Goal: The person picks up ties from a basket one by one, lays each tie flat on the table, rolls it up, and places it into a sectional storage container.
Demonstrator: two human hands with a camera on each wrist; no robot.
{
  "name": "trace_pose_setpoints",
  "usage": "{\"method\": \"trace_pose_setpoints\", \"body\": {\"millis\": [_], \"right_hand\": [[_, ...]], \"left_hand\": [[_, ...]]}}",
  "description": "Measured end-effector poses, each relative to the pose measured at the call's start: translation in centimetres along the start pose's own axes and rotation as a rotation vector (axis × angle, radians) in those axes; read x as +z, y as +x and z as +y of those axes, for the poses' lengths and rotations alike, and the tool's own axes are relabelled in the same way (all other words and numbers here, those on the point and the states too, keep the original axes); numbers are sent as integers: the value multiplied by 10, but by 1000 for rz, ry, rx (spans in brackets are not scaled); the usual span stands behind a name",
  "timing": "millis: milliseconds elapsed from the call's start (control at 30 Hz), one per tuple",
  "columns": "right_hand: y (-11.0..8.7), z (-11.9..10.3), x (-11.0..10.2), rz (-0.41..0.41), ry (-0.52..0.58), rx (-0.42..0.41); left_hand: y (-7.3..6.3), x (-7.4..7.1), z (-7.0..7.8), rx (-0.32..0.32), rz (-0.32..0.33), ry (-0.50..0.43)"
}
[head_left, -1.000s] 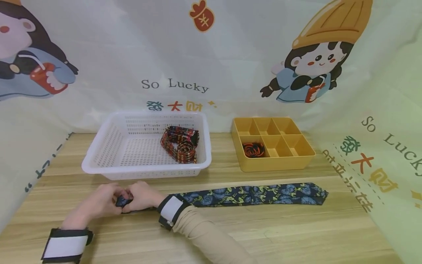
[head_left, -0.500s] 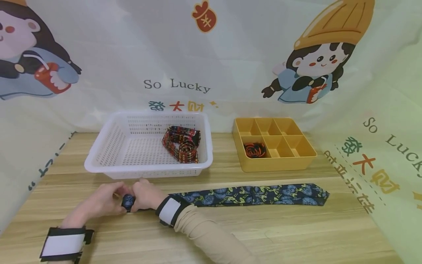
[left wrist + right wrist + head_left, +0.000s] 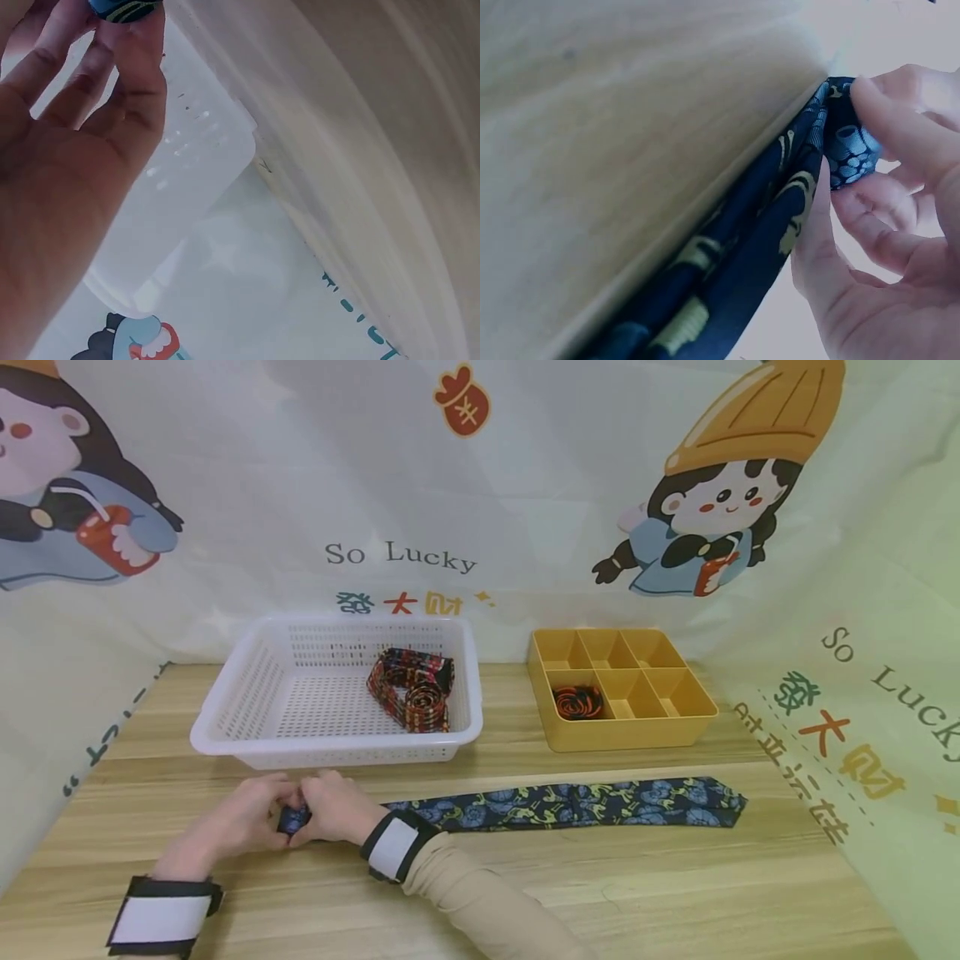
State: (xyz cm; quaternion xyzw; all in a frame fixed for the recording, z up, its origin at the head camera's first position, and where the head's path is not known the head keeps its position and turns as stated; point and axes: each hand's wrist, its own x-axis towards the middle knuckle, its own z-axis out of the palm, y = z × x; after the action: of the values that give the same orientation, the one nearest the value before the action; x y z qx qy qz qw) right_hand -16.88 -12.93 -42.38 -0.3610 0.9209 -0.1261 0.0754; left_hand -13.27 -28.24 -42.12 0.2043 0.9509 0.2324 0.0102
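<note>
- My left hand pinches the rolled end of the dark blue tie from the left.
- My right hand grips that same roll from the right — both sets of fingers close together.
- Just beyond my hands, a white basket holds a plaid tie, partly coiled.
- The dark blue tie's unrolled length lies flat rightward along the table.
- Behind it, a yellow box — red-and-black roll in its near-left compartment.

On the pale wood-grain table, the person's left hand and right hand pinched the rolled end of a blue-and-yellow patterned navy necktie; behind stood a white perforated plastic basket and a yellow six-compartment plastic box.
</note>
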Motion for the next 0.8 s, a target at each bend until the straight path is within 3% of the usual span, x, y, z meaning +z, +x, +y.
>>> {"method": "trace_pose_setpoints", "body": {"millis": [200, 300, 467, 600, 800], "right_hand": [[3, 1, -3, -29, -1, 40], [4, 1, -2, -36, -19, 32], [1, 4, -1, -46, 18, 20], [-2, 4, -1, -50, 73, 44], [-6, 1, -3, -22, 25, 137]], "left_hand": [[0, 3, 0, -17, -47, -9], [-1, 3, -2, -6, -20, -65], [-2, 5, -4, 5, 42, -61], [-1, 7, -2, -20, 35, -47], [4, 9, 1, -8, 31, -15]]}}
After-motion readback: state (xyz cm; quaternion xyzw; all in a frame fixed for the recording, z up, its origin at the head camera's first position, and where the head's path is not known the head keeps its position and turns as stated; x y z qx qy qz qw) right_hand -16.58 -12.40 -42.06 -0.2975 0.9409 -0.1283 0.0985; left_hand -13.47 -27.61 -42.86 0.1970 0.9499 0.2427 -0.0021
